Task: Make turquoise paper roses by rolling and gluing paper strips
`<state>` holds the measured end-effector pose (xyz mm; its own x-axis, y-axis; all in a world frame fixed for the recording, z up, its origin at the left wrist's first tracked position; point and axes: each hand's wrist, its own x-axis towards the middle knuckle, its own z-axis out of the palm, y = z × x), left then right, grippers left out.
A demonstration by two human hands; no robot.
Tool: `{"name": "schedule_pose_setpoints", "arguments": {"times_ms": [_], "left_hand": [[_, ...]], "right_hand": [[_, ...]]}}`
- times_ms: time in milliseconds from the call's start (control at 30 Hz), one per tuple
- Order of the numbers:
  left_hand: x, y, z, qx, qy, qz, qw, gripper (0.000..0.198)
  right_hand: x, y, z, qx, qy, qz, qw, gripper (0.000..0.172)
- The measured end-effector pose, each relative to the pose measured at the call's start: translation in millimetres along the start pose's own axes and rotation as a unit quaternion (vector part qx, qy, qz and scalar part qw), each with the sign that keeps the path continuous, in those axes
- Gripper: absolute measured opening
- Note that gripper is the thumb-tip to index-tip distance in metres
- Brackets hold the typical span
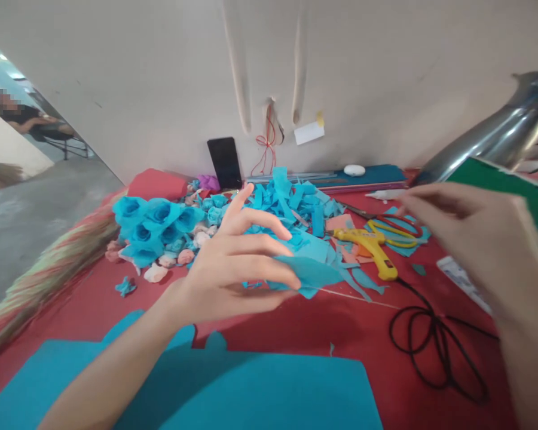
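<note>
My left hand (237, 263) is in the middle, its thumb and fingers closed on a blue paper flower piece (318, 272), while its index finger points up. A thin pale strand (358, 297) runs from the paper to the right. My right hand (466, 233) hovers at the right with fingertips pinched together; anything between them is hidden or too small to tell. Behind those fingertips is a white-tipped tube (385, 194). Between the hands lie a yellow glue gun (376, 248) and yellow-and-red-handled scissors (397, 233).
Blue paper scraps (291, 200) are heaped at the back, beside blue paper roses (155, 224). Blue sheets (260, 388) cover the near red table. A black cord (434, 340) coils at right. A phone (225, 162) leans on the wall; a metal jug (488, 128) stands right.
</note>
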<state>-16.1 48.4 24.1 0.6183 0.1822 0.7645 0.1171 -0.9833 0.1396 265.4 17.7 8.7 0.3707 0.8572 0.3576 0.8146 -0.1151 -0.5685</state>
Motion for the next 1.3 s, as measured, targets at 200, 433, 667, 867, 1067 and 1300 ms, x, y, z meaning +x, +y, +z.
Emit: {"name": "schedule_pose_setpoints", "arguments": {"times_ms": [200,433,667,867,1067,1300], "left_hand": [[1.5,1.5,-4.5,-0.021,0.003,-0.014,1.0,0.014],[8.3,1.6,-6.2,-0.007,0.012,-0.015,1.0,0.02],[13.4,3.0,-4.7,0.012,0.002,-0.008,1.0,0.021],[10.9,2.1,-4.3,0.011,0.003,-0.008,1.0,0.019],[10.2,3.7,-3.8,0.011,0.01,-0.021,1.0,0.015],[11.1,5.0,-5.1,0.008,0.018,-0.016,1.0,0.017]], "right_hand": [[13.6,57.3,41.4,-0.136,-0.211,0.178,0.951,0.02],[4.2,95.6,55.2,-0.015,-0.232,0.243,0.942,0.025],[2.8,91.6,43.4,0.144,-0.187,0.322,0.917,0.027],[0.2,76.4,30.3,0.254,-0.213,0.357,0.874,0.027],[1.4,59.3,12.0,0.318,-0.262,0.389,0.824,0.026],[-3.2,54.1,1.5,0.391,-0.266,0.391,0.79,0.03]]}}
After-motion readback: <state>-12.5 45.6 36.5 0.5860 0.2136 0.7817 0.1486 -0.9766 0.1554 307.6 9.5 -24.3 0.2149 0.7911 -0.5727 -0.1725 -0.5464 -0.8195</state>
